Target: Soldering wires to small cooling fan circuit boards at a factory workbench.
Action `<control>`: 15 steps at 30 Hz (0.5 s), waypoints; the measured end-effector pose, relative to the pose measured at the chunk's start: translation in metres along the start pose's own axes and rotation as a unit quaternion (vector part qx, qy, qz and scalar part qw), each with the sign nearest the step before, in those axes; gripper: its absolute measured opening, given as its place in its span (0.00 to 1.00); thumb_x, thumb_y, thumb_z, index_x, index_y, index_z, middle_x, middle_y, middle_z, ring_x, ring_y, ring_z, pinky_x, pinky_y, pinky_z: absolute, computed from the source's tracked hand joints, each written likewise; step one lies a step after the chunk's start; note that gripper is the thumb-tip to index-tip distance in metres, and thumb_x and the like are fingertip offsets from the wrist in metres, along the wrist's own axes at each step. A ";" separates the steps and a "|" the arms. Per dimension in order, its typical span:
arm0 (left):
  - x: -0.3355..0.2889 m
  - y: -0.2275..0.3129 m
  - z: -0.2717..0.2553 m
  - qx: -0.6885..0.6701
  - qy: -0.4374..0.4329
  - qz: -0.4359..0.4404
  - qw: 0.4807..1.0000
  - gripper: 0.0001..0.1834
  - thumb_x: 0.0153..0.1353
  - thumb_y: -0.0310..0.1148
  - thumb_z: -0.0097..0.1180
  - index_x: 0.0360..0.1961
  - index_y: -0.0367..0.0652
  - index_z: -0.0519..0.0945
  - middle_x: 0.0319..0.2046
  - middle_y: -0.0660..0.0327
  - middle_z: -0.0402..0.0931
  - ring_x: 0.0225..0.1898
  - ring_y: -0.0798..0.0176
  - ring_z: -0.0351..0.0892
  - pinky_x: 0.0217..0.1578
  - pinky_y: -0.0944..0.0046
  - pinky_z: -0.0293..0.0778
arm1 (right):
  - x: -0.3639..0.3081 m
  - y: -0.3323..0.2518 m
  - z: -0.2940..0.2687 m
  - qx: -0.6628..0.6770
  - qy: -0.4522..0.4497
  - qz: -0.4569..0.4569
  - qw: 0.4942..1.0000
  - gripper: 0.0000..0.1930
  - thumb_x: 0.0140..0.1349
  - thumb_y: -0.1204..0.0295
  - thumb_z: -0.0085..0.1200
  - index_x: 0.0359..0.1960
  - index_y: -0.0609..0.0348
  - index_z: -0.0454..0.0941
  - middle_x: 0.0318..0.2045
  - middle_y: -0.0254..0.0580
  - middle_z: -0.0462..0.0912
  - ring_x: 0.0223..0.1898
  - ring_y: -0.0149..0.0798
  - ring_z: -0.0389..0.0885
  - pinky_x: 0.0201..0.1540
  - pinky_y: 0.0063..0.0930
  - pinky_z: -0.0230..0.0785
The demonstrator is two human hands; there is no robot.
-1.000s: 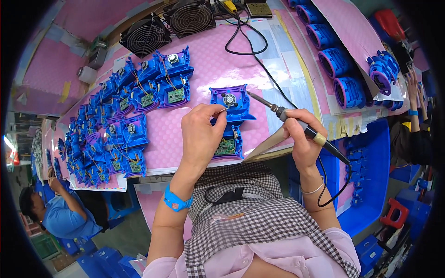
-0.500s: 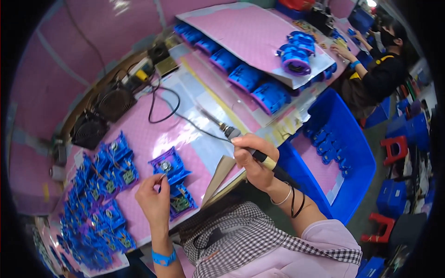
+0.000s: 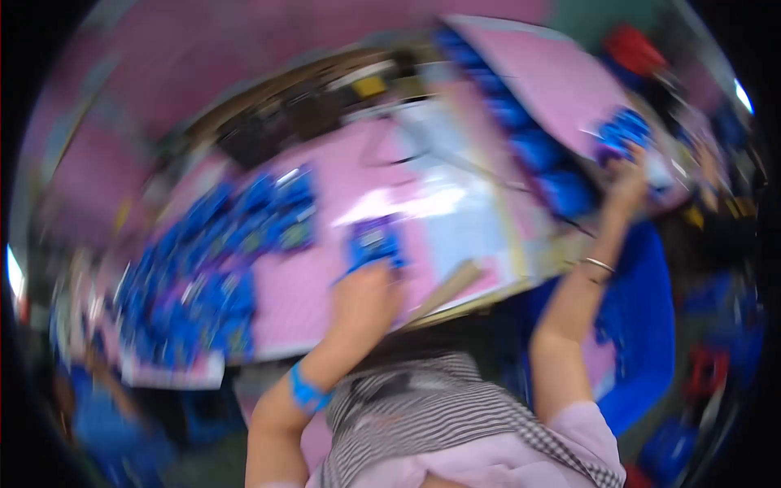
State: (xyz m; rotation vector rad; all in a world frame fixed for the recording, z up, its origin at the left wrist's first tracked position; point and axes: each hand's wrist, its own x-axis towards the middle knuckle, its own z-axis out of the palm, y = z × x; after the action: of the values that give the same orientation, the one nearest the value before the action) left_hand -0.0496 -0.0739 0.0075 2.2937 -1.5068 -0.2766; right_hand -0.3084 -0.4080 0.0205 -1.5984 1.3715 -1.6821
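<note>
The picture is smeared by motion. My left hand (image 3: 370, 301) is at the near side of a blue and purple plastic housing (image 3: 376, 240) on the pink table; its fingers are hidden or blurred. Far to the right, my right hand (image 3: 628, 183) reaches up to a blue and purple housing assembly (image 3: 622, 130) on top of the pink board (image 3: 521, 65). Its fingertips overlap the assembly's near edge, but I cannot tell whether they grip it. No soldering iron can be made out in either hand.
Many blue housings with circuit boards (image 3: 220, 236) fill the table's left. A brown strip (image 3: 447, 286) lies at the front edge. Dark fan units (image 3: 313, 110) line the back. A blue bin (image 3: 651, 325) stands at right, with a co-worker (image 3: 724, 220) beyond it.
My right hand, which held a soldering iron over the table, has moved far right to the assembly on the board. My left hand stays by the housing. The whole view has turned.
</note>
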 end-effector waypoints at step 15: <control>-0.109 -0.155 -0.144 0.224 0.263 -0.258 0.902 0.13 0.56 0.31 0.57 0.44 0.44 0.82 0.30 0.48 0.80 0.34 0.45 0.80 0.37 0.50 0.75 | 0.032 0.044 -0.013 -0.234 0.077 -0.225 0.943 0.12 0.61 0.62 0.58 0.44 0.49 0.81 0.37 0.40 0.85 0.40 0.40 0.84 0.42 0.29 0.72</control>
State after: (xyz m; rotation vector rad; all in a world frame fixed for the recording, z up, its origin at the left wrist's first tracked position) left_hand 0.0883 0.1101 0.0688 2.7812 -0.7233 0.5786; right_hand -0.3415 -0.4489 0.0001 -2.2265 1.6708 -1.8564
